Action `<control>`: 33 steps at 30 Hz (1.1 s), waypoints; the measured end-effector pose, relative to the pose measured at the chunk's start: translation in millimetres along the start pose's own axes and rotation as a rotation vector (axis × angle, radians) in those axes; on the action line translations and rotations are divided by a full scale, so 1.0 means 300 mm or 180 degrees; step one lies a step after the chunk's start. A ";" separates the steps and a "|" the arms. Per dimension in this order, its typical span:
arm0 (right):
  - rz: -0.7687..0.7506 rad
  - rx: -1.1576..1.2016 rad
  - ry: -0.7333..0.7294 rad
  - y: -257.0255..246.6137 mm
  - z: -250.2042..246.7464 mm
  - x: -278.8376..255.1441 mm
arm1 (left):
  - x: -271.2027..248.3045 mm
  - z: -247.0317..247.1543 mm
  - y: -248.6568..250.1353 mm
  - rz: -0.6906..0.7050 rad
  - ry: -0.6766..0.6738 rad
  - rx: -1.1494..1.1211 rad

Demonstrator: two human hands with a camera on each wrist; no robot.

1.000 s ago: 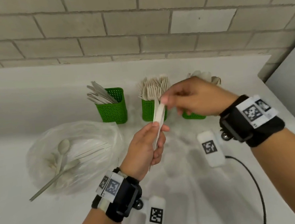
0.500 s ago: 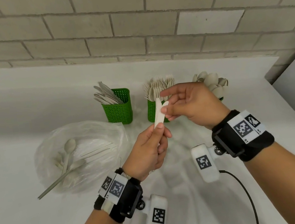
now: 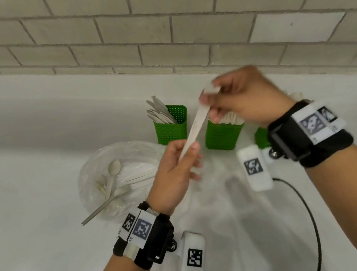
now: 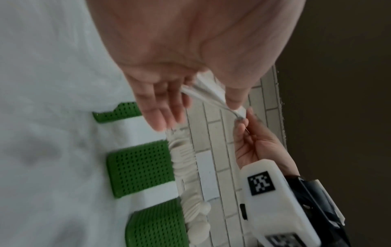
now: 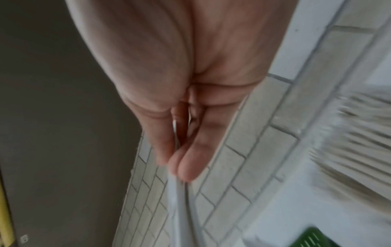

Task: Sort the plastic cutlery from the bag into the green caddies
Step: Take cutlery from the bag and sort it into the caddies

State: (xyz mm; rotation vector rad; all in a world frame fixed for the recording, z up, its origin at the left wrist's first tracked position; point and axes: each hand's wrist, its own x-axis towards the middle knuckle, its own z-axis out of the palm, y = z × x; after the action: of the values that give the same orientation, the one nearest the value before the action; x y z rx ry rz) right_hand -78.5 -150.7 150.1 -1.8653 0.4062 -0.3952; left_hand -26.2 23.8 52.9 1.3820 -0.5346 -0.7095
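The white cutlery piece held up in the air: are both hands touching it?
Touching. In the head view the left hand grips the cutlery piece at its lower end, and the right hand pinches its upper end.

Three green perforated plastic caddies stand in a row at the far side of the white counter (image 3: 37, 220), before the brick wall (image 3: 159, 25): the left caddy (image 3: 171, 128) holds knives, the middle caddy (image 3: 222, 136) forks, and the right caddy (image 3: 261, 137) sits mostly hidden behind the right hand (image 3: 245, 98). Left of and nearer than the caddies lies a clear plastic bag (image 3: 120, 178) with loose cutlery in it. The left hand (image 3: 175, 174) is raised just right of the bag, nearer than the caddies.
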 end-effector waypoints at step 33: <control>-0.0068 -0.3732 -0.2214 0.283 0.646 0.073 | -0.055 -0.731 -0.120 -0.0352 0.0491 0.2543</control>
State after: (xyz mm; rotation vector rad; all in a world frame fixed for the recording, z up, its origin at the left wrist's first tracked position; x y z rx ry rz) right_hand 22.6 -26.1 10.7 -2.9491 0.1106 0.6421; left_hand 114.0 185.2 -9.7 2.2042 -0.6545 -0.4782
